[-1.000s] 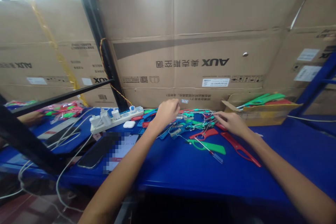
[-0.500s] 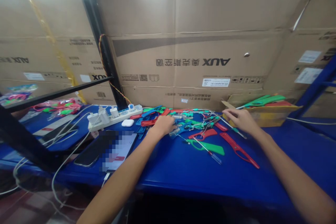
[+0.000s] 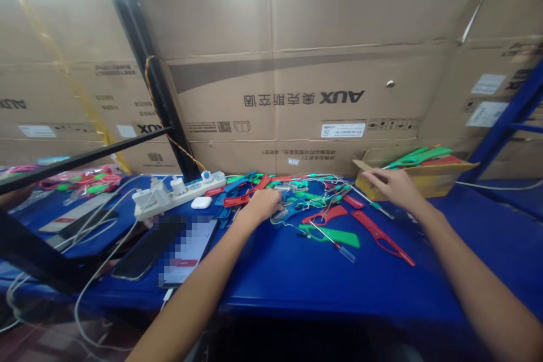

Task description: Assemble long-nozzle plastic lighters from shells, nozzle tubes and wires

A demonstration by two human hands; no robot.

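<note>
My left hand [image 3: 263, 207] is closed over the left part of a pile of gas lighter parts; its fingertips are partly hidden among clear and blue pieces. My right hand [image 3: 392, 188] is at the front left corner of a yellow-taped cardboard box [image 3: 428, 182], thumb and fingers drawn together; what they pinch, if anything, is too small to make out. Below it lies a metal lighter tube [image 3: 383, 210]. In front of the pile are a red handle shell [image 3: 384, 238], a green handle shell [image 3: 339, 236], another red shell [image 3: 335, 214] and a screwdriver with a clear handle [image 3: 345, 253].
Green and red lighters [image 3: 419, 156] stick out of the box. To the left are a power strip [image 3: 193, 188] with plugs, a white earbud case [image 3: 201, 202], a black phone [image 3: 142, 254] and a blurred-out screen [image 3: 186, 260]. Black and blue posts frame the blue table [image 3: 292, 280].
The whole view has shifted slightly, so most things appear a little further left. Both hands stay at about the same places, the left over the pile and the right beside the box.
</note>
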